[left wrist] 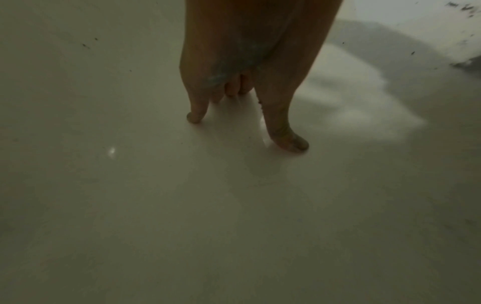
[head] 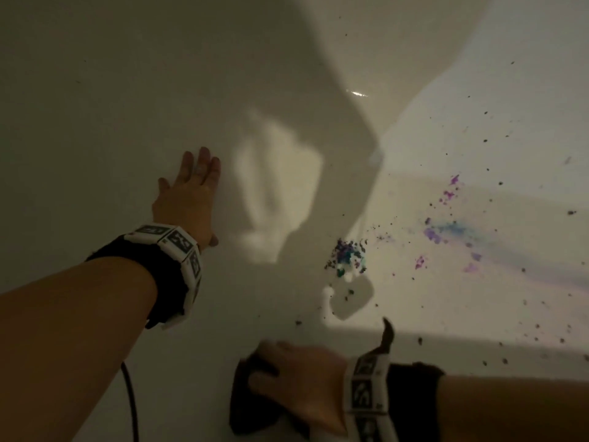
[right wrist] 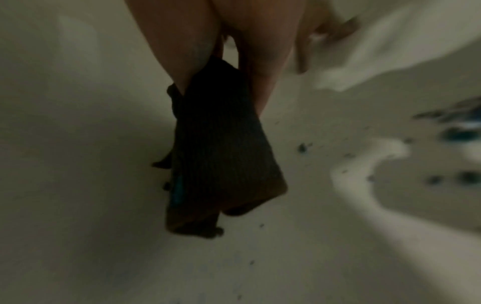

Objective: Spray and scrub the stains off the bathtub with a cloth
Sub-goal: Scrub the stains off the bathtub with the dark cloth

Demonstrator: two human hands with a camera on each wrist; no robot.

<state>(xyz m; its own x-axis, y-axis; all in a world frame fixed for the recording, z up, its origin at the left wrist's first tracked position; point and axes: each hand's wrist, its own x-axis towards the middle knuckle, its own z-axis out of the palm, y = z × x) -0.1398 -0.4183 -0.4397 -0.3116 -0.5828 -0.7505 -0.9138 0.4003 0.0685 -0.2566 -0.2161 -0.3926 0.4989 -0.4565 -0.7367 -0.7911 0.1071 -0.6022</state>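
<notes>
1. Dark folded fabric cloth (head: 251, 406): lay on the white bathtub surface (head: 95, 122) at the near edge of the head view, under the right hand (head: 299, 387). In the right wrist view the cloth (right wrist: 221, 154) stuck out past the fingertips, a small teal mark on its left edge.
2. Right hand: fingers bent over the cloth's top, holding it against the tub; a band of white marker blocks (head: 366, 397) ringed the wrist.
3. Stains, purple and teal blotches with dark specks (head: 347, 256): lay on the lit part of the tub floor, beyond the cloth and to its right, apart from it. More purple and blue smears (head: 446, 231) spread farther right.
4. Left hand (head: 188, 196): lay flat on the tub surface with fingers straight, holding nothing, well apart from the cloth. In the left wrist view its fingertips (left wrist: 195, 117) touched the glossy white surface.
5. Black cable (head: 130, 400): hung below the left forearm.
</notes>
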